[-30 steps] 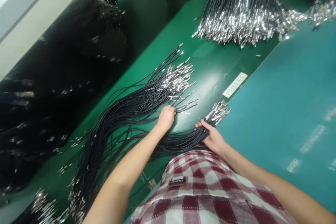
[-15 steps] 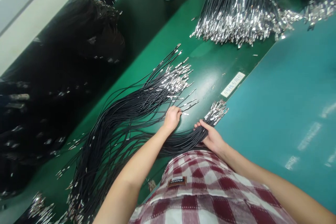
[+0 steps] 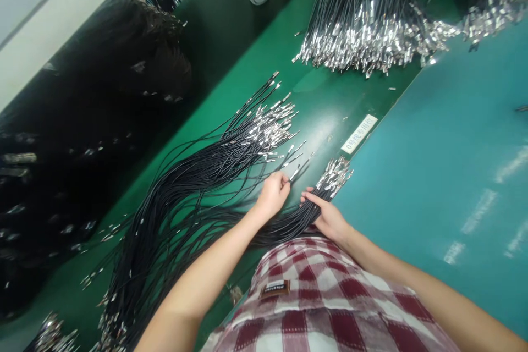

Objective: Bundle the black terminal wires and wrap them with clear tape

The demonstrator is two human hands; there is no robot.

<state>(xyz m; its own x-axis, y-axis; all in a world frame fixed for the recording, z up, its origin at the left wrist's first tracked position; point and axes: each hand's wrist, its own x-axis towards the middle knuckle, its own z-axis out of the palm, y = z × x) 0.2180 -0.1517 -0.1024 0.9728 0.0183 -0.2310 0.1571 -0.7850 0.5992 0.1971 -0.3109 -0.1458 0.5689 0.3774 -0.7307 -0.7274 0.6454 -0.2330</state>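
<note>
Two bare hands work over a glossy green bench top (image 3: 330,104) covered in thin black wires with silver metal terminals crimped on their ends. The left hand (image 3: 272,195) reaches forward with its fingers curled, pinching a few wires from the loose fan of black wires (image 3: 214,168) that spreads across the bench to the left. The terminals of those pinched wires poke out just beyond its fingertips. The right hand (image 3: 328,217) sits just beside it, nearer the body, closed around a gathered bundle of black wires (image 3: 289,220). That bundle runs under its thumb, and its cluster of shiny terminals (image 3: 334,173) sticks out past the fingers, lying at the seam where the green bench meets a smooth teal surface (image 3: 454,148) on the right.

Farther away, at the top of the view, lies a large heap of black wires with bright silver terminals (image 3: 363,44), well apart from both hands. A small white label with dark print (image 3: 358,133) is stuck to the green bench between that heap and the hands. Dark tangled masses of more wire (image 3: 94,110) fill the left side. At the bottom edge a red and white checked shirt (image 3: 322,302) shows, with a small dark tag sewn on it.
</note>
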